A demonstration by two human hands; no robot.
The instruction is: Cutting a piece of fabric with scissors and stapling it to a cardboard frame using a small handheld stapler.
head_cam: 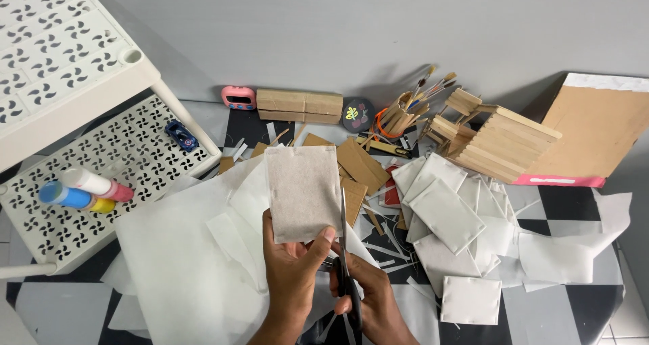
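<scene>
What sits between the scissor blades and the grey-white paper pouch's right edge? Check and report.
Nothing visible. The left hand pinches the grey-white rectangular paper pouch at its bottom edge, and the black-handled scissors in the right hand point upward, blades right along the pouch's right edge. Loose white paper sheets lie underneath only.

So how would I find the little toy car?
Look at the white plastic shelf on the left, the low tier with the patterned holes. Near its back right corner sits the toy car. It is small and dark blue, far from the glue sticks at the front.
</scene>
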